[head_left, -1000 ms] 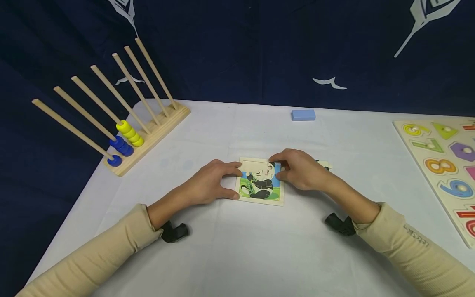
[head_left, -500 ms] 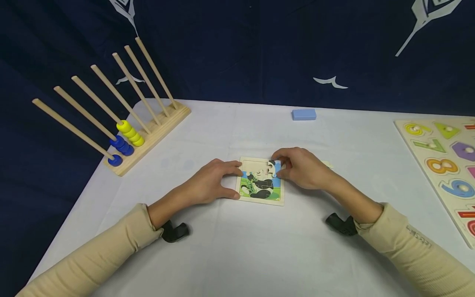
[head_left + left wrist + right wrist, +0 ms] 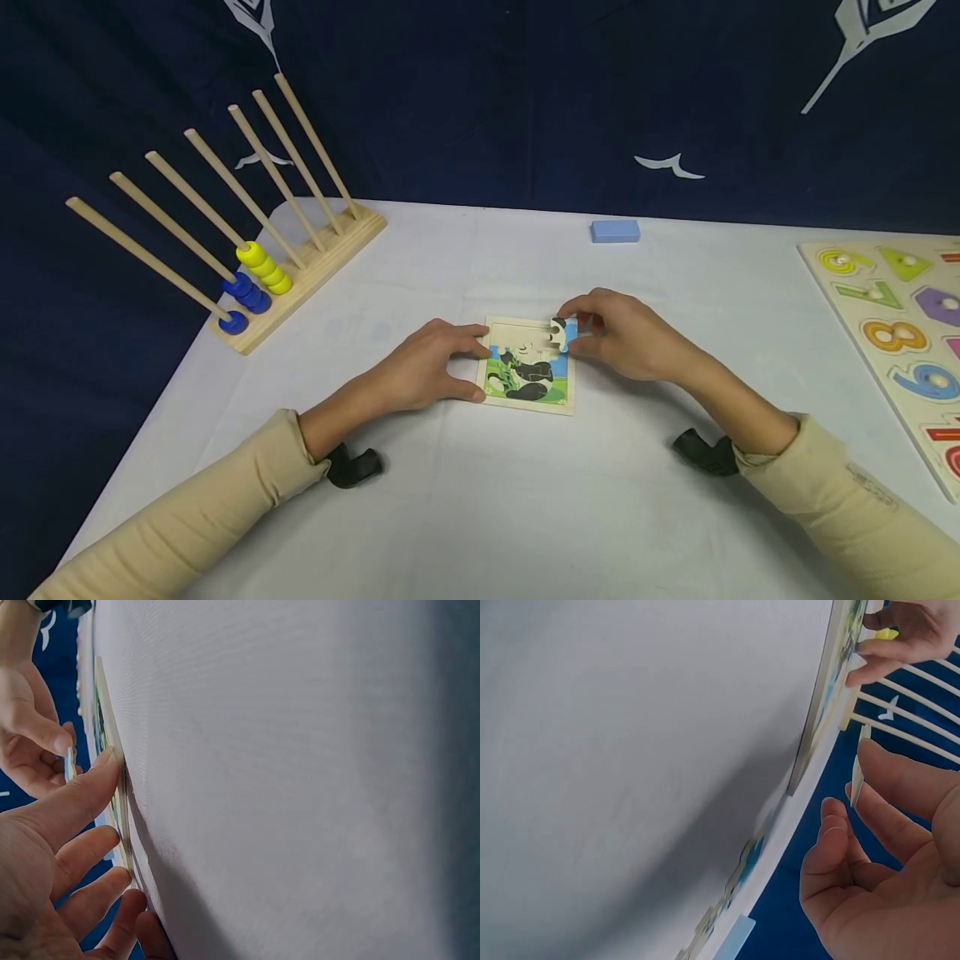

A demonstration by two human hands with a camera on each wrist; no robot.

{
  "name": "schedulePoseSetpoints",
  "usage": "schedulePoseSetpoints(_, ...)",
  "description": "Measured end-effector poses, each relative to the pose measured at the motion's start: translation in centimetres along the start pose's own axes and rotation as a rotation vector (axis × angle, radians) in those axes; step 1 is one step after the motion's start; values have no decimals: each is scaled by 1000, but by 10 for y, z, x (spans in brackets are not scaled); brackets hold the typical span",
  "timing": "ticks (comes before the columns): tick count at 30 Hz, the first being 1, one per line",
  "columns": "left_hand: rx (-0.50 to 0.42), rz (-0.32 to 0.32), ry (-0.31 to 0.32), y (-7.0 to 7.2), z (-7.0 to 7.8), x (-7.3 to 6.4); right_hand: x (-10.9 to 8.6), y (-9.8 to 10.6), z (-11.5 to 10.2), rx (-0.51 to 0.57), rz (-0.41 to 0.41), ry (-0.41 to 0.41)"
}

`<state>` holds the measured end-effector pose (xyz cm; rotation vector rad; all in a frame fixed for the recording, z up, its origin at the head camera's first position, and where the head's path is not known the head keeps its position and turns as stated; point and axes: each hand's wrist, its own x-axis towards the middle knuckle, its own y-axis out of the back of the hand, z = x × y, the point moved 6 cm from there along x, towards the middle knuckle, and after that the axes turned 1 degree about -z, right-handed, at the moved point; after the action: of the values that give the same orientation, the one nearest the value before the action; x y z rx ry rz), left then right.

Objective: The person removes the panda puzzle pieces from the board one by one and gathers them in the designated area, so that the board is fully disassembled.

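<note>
A small wooden panda puzzle board [image 3: 528, 407] lies flat on the white table. Its lower part carries a picture in place, while bare wood shows in the upper part. At the board's left edge, my left hand [image 3: 423, 367] touches the rim with spread thumb and fingers. My right hand [image 3: 630, 337] pinches a black, white and blue puzzle piece [image 3: 561, 335] between thumb and index finger, over the board's upper right corner. The right wrist view shows that piece [image 3: 857, 772] edge-on, raised off the board. Loose puzzle pieces [image 3: 724, 900] lie on the table, hidden behind my right hand in the head view.
A wooden bead stand [image 3: 315, 268] with upright rods and blue and yellow beads stands at the left. A blue block [image 3: 615, 232] lies near the back edge. On the right is a number-and-shape peg board [image 3: 847, 321]. A dark blue curtain hangs behind the table.
My right hand has lifted the puzzle piece from the board's upper right and drawn it slightly right and away. The left hand stays at the board's edge.
</note>
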<state>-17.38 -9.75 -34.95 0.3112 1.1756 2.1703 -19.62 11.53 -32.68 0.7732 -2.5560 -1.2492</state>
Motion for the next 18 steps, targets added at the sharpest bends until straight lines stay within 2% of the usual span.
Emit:
schedulePoseSetpoints(9,18,-3,36,2,-1,-1,-14,12,6,-3,11,-4)
schedulePoseSetpoints(18,13,-11,40,1,0,-1,-36,24,18,-10,52,1)
